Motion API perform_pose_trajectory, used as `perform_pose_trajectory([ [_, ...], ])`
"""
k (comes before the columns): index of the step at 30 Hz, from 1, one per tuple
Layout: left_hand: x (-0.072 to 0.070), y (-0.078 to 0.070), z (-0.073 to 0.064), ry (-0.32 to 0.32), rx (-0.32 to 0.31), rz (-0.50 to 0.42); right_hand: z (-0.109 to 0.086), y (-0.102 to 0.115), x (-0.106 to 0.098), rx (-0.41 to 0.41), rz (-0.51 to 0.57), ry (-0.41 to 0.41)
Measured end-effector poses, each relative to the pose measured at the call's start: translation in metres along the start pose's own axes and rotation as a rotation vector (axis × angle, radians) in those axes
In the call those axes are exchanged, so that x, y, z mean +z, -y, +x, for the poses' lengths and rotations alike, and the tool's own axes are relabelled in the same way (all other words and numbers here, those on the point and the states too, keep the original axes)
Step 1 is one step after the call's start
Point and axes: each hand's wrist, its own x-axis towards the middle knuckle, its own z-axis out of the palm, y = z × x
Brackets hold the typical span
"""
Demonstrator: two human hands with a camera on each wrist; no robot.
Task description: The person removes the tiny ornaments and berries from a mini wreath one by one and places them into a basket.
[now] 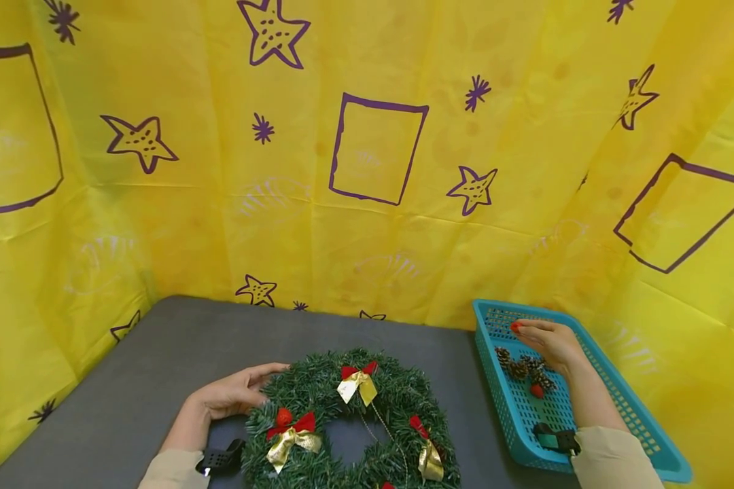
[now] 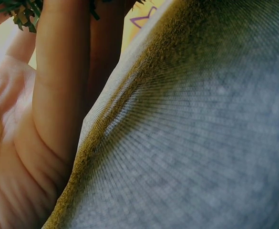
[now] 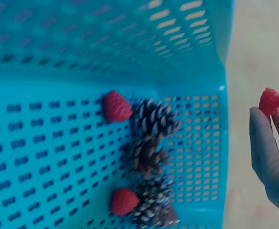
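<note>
A green Christmas wreath (image 1: 281, 435) with red and gold bows and a red berry (image 1: 284, 416) lies at the front of the table. My left hand (image 1: 235, 392) grips its upper left edge, fingertips partly hidden by the greenery. In the left wrist view, green tips of the wreath (image 2: 27, 14) show above the fingers. Over the blue basket (image 1: 514, 428), my right hand (image 1: 553, 346) pinches a red artificial raspberry (image 3: 270, 101) between thumb and fingertips. Below it in the basket lie several pine cones (image 3: 151, 157) and two more raspberries (image 3: 125, 201).
The basket stands at the right of the dark grey table (image 1: 220, 333), its raised rim close to the right forearm. A yellow curtain (image 1: 373, 258) with starfish drawings hangs behind and along both sides. A beaded string (image 1: 394, 441) lies across the wreath.
</note>
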Motion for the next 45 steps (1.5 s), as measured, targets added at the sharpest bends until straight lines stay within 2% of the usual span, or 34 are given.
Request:
perform_pose_trajectory([
  [11, -0.004, 0.003, 0.002, 0.001, 0.014, 0.021, 0.001, -0.012, -0.019, 0.102, 0.065, -0.072],
  [30, -0.002, 0.001, 0.001, 0.003, -0.006, 0.003, -0.006, -0.019, -0.033, 0.189, -0.137, -0.133],
  [45, -0.003, 0.001, 0.001, 0.022, 0.008, -0.010, -0.007, -0.016, -0.031, 0.191, -0.123, -0.143],
])
